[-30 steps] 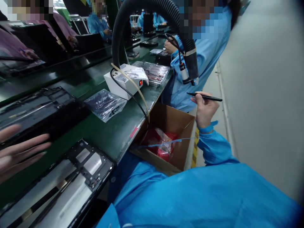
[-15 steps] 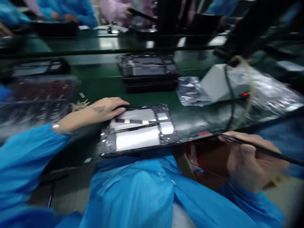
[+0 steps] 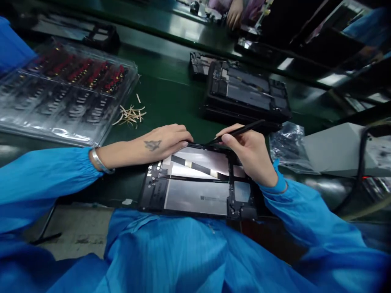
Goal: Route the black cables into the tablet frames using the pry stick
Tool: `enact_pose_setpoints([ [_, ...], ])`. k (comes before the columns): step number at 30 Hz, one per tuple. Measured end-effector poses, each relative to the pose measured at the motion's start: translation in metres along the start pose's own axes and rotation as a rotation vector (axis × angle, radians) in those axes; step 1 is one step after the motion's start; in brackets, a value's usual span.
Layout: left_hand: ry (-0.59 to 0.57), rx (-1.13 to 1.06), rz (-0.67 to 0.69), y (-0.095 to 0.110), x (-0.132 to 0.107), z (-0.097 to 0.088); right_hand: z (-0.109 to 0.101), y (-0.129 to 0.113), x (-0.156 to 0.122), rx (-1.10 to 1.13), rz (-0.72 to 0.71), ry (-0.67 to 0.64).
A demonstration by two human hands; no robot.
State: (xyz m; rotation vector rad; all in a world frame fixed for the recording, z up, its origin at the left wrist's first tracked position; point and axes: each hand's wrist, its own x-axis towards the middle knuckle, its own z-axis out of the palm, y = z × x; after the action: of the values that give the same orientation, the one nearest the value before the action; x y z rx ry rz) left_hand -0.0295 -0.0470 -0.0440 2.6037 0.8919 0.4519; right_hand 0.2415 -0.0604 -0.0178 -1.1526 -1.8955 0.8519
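An opened tablet chassis (image 3: 198, 195) with silver plates and a black flex strip lies at the near edge of the green bench. My left hand (image 3: 161, 142) rests flat on its upper left corner, fingers together and stretched out. My right hand (image 3: 247, 152) pinches thin black tweezers (image 3: 236, 131), their tip touching the chassis's top edge near my left fingertips. Blue sleeves cover both forearms.
A clear plastic tray (image 3: 65, 91) of small red and black parts sits at the left, with loose tan strips (image 3: 130, 114) beside it. A stack of black tablet frames (image 3: 244, 93) lies behind. A crumpled bag (image 3: 287, 142) and white box (image 3: 332, 148) are right. Another person's hand (image 3: 235, 14) works across the bench.
The view swung from the right side back onto the bench. My right hand came in from the bench edge and brought the tweezers over the chassis. My left hand stays on the chassis.
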Motion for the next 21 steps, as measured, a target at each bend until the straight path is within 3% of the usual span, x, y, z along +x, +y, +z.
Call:
enact_pose_setpoints([
  [10,-0.01,-0.013,-0.063,0.0045,0.0033,0.0016,-0.0028,-0.0085,-0.0027,-0.095,0.031,-0.045],
  [21,0.01,0.01,-0.043,0.0033,0.0023,0.0038,-0.0042,-0.0069,-0.0032,-0.138,-0.015,-0.054],
])
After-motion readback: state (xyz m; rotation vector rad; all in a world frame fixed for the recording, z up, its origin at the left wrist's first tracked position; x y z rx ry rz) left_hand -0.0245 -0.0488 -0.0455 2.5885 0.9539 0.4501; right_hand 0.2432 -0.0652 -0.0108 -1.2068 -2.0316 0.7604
